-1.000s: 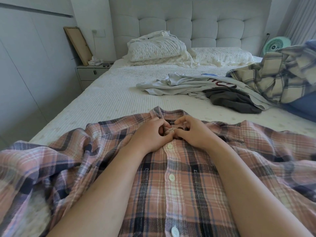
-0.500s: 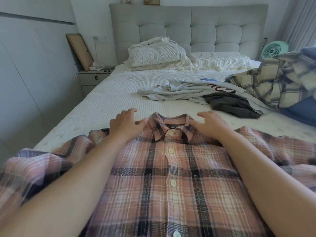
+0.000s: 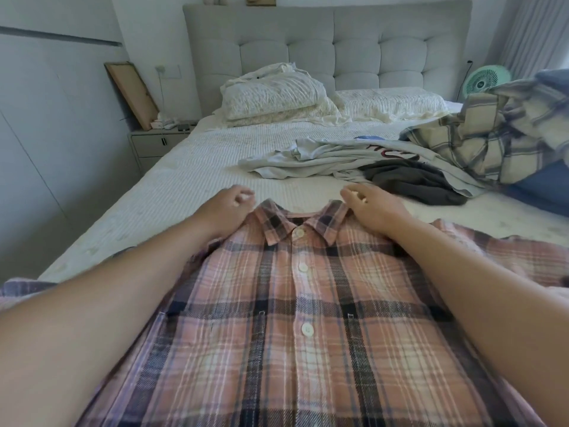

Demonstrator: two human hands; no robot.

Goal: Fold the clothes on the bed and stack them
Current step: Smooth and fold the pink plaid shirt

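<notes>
The left hand (image 3: 226, 208) sat by the collar, fingers curled, maybe pinching the shoulder cloth. The pink plaid shirt (image 3: 295, 318) lay flat, buttoned, on the bed (image 3: 191, 180). The right hand (image 3: 374, 208) rested likewise, fingers loosely curled.

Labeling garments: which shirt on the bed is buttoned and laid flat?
The pink plaid shirt under both hands, front up and buttoned to the collar. The beige plaid shirt at far right is heaped; the grey tee lies crumpled.
</notes>
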